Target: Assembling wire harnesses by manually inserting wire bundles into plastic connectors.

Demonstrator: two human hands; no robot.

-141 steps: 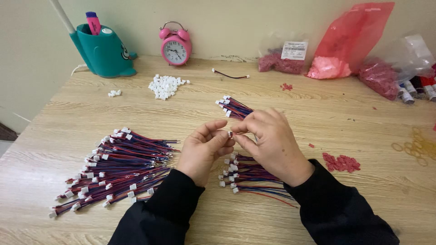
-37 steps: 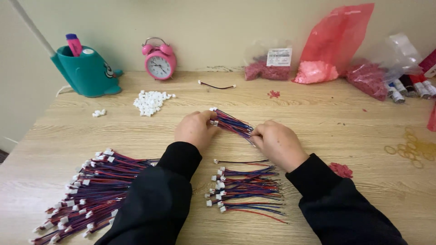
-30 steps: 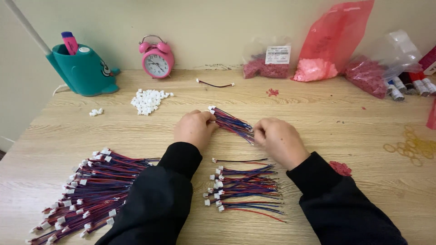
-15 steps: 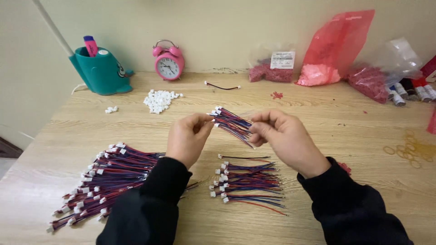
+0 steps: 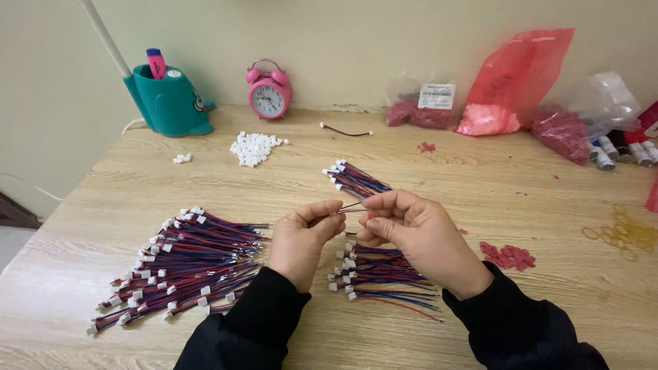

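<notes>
1. A bundle of red-and-blue wire leads with white connectors (image 5: 356,181) is held above the bench (image 5: 480,185), its connector ends fanning up and away from the person, its other end inside the right hand (image 5: 411,229).
2. The right hand's grip is closed around that bundle, fingers curled over the wires.
3. The left hand (image 5: 305,236) sits just beside the right; its thumb and forefinger pinch narrowly on a single thin wire (image 5: 351,207) that runs across to the right hand.
4. Both forearms wear black sleeves (image 5: 253,322).
5. Directly under the hands, on the bench, lies a smaller pile of the same leads (image 5: 377,277), connectors pointing left.
6. Well to the left lies a larger pile of leads (image 5: 185,267), its connectors also at the left end.
7. Right of the hands, a small heap of red connector pieces (image 5: 507,255) rests on the wood, with yellow rubber bands (image 5: 624,233) farther right.
8. Toward the back, a heap of loose white connectors (image 5: 255,147) and one stray lead (image 5: 346,130) lie apart.
9. Against the wall stand a teal pen holder (image 5: 168,103), a pink alarm clock (image 5: 269,92) and red plastic bags (image 5: 514,82).
</notes>
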